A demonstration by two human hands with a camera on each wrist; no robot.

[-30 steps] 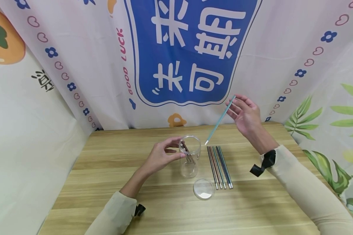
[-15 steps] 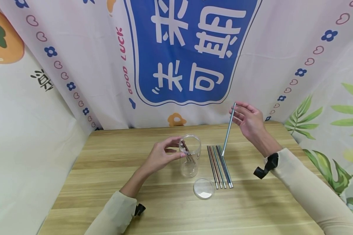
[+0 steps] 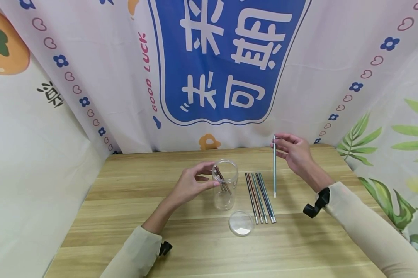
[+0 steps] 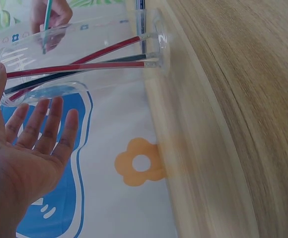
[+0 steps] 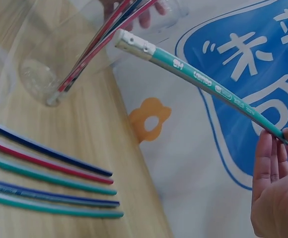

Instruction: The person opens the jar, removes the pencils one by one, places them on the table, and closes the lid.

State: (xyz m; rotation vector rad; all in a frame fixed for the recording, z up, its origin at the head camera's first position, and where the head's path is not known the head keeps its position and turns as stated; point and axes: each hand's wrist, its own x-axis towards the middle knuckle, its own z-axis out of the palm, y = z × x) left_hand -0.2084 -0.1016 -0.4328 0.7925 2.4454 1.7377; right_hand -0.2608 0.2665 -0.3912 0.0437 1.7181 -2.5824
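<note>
left hand (image 3: 191, 184) holds jar (image 3: 227, 197) | right hand (image 3: 296, 154) pinches pencil (image 3: 274, 170) (print (image 5: 201, 79) blurry) | curtain (image 3: 223, 69): "GOOD LUCK", "未来可期"

We see a glossy, plastic-looking jar (image 3: 232, 183) and a smooth wood-grain tabletop (image 3: 282, 251). Our teal pencil (image 5: 208, 84) looks glossy, the backdrop (image 3: 118, 77) matt cloth.

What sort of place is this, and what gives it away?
Looks like a makeshift tabletop booth, possibly for staged recording: a wood-grain table, a printed curtain hung behind it, and a leaf-patterned sheet along the right side.
</note>
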